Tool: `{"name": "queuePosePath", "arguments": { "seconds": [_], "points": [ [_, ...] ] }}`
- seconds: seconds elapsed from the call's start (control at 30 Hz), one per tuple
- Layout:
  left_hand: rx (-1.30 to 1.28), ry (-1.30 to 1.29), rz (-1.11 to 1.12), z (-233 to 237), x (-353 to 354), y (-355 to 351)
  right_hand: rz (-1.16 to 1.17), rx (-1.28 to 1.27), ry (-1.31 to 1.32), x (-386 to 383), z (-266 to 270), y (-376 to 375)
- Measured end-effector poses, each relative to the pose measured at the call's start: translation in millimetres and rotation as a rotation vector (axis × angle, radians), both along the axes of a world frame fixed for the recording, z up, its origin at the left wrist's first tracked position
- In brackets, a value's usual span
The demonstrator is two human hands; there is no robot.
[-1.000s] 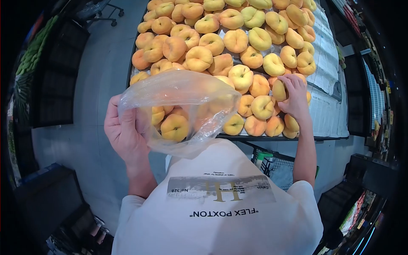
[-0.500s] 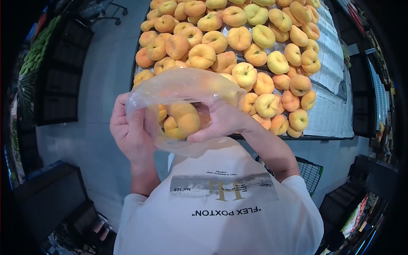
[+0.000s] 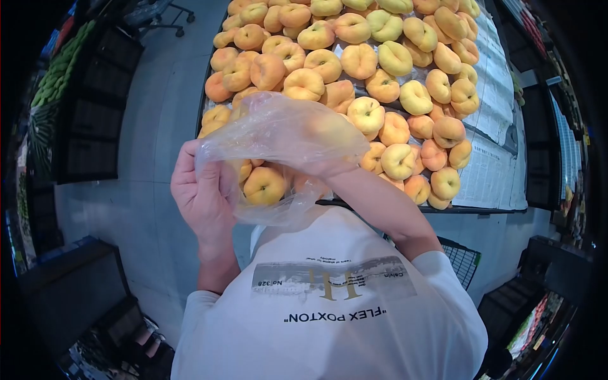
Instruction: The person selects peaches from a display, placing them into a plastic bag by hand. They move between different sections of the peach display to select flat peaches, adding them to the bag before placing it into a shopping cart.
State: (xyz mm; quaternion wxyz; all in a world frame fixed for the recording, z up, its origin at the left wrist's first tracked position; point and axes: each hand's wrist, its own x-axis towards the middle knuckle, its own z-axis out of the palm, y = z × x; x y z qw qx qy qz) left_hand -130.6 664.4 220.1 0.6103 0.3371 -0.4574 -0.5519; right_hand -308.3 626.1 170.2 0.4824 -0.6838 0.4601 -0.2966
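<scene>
My left hand is closed on the gathered edge of a clear plastic bag, with the thumb toward me. Inside the bag's mouth sits a flat peach, with parts of others beside it. My right hand reaches across at the bag's right side, its wrist bent toward the left. The cloudy film lies over it, so its fingers and anything in them are hidden. Beyond the bag, many yellow-orange flat peaches are spread over the display stand.
Sheets of printed paper cover the stand's right side. A wire basket stands at my lower right. Grey floor runs along the left, with a dark produce shelf beyond it and a wheeled cart at the far left.
My right hand has moved from the bag's opening to behind its film, and its fingers are now covered. The bag's upper edge has shifted and crumpled. My left hand keeps its grip.
</scene>
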Motion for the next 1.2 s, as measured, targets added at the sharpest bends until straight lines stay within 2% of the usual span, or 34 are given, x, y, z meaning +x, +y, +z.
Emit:
{"name": "queuePosePath", "arguments": {
  "seconds": [0.33,0.53,0.6,0.7,0.77,0.83,0.9,0.97,1.07,1.2],
  "points": [
    [-0.037,-0.010,0.026,-7,-2,-9,-0.149,-0.363,0.164,-1,-11,9],
    [-0.023,-0.030,0.038,-3,-3,-14,-0.361,-0.802,0.354,7,-8,32],
    [-0.017,-0.040,0.047,-4,-4,-16,-0.323,-0.754,0.339,-2,3,55],
    [-0.005,-0.064,0.059,-2,-5,-17,-0.158,-0.396,0.251,-38,30,90],
    [0.003,-0.078,0.064,-1,-6,-17,-0.309,-0.156,0.080,-72,46,105],
    [-0.008,-0.078,0.063,-2,-5,-16,-0.627,-0.248,0.114,-114,39,107],
    [-0.010,-0.074,0.056,-2,-5,-15,-0.934,-0.551,0.530,-167,12,108],
    [-0.006,-0.068,0.052,-1,-5,-14,-1.044,-0.549,0.933,-215,-10,119],
    [-0.016,-0.062,0.050,0,-5,-13,-1.121,-0.372,1.160,-245,-40,137],
    [-0.022,-0.044,0.027,-1,-3,-13,-1.174,-0.333,1.189,-246,-62,132]
  ]
}}
